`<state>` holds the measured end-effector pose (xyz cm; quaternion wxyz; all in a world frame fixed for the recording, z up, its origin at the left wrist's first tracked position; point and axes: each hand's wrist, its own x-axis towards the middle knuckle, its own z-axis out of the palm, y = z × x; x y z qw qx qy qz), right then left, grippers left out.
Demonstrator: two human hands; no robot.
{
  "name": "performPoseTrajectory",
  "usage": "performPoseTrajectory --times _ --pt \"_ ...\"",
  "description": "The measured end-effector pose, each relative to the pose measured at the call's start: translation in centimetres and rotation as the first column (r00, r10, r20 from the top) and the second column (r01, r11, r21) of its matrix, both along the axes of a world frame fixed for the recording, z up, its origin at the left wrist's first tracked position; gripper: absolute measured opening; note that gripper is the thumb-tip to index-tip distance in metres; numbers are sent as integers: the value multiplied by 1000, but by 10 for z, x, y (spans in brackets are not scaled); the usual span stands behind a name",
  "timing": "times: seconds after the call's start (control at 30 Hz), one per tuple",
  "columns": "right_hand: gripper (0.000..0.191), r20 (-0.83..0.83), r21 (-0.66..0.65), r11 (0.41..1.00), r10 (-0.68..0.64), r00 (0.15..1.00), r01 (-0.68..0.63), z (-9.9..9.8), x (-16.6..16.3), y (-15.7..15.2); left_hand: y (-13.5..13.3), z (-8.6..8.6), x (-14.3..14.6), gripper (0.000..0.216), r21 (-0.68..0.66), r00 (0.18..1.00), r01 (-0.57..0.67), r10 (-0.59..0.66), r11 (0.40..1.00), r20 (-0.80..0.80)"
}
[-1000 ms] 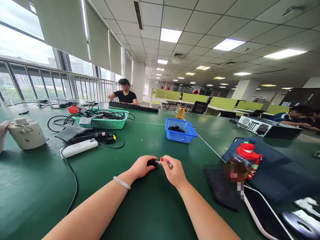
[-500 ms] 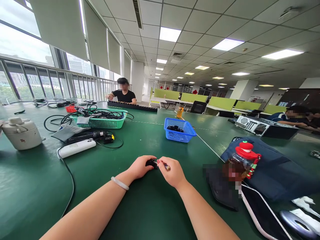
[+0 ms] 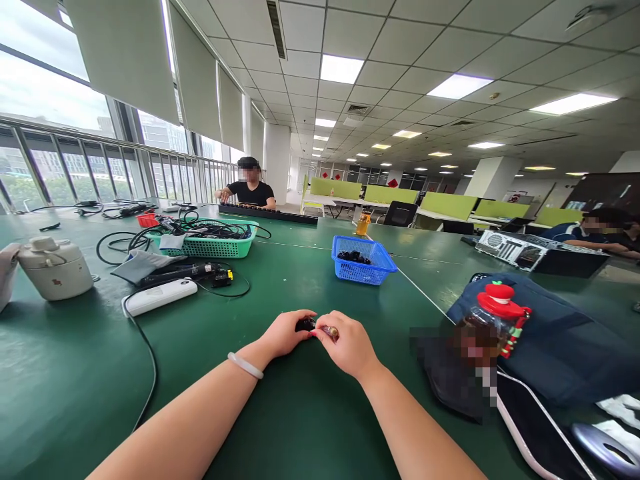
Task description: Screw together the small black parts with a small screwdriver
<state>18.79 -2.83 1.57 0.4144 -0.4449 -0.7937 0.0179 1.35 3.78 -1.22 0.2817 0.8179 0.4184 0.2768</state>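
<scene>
Low over the green table [image 3: 300, 413], my left hand [image 3: 287, 335] is closed around a small black part [image 3: 304, 325], mostly hidden by the fingers and thumb. My right hand [image 3: 350, 341] pinches a slim tool with a brownish, rounded handle end [image 3: 331, 331]. Its tip points left to the black part, and the fingers cover where the two meet. Both hands are side by side, almost touching. Beyond them stands a blue plastic basket [image 3: 363, 272] with several small black pieces [image 3: 354, 257] inside.
On the left are a green basket [image 3: 210, 249] of tangled cables, a white power bank-like device [image 3: 161, 297] and a white jug [image 3: 56, 270]. To the right lie a phone [image 3: 543, 427], a dark bag [image 3: 565, 333] and a red-lidded bottle [image 3: 497, 303]. A person [image 3: 253, 192] sits across.
The view has shifted slightly, moving everything a little to the right. My right hand has turned the tool a little, its handle end now nearer to the fingers. Both grips stay the same.
</scene>
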Motion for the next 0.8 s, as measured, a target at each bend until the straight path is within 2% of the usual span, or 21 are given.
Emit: performPoseTrajectory --times 0.1,0.17,0.33,0.43,0.53,0.8 --pt "14 92 32 999 19 996 -22 0 0 -2 0 0 0 45 1 1000 -14 14 1000 -13" --pt "16 64 30 999 16 998 -18 0 0 -1 0 0 0 44 3 999 -22 22 1000 -23" --pt "24 -239 -16 999 -37 970 34 4 6 0 0 0 0 40 38 998 -20 22 999 -59" --pt "30 -328 -39 999 -42 944 31 6 8 -1 0 1 0 40 39 995 -34 37 999 -90" --pt "30 -291 -29 999 7 957 -16 6 8 -3 -1 2 0 41 24 994 -38 40 999 -103" --pt "22 -28 24 998 64 998 -63 4 2 -6 -2 4 0 39 21 997 -27 29 999 -78"
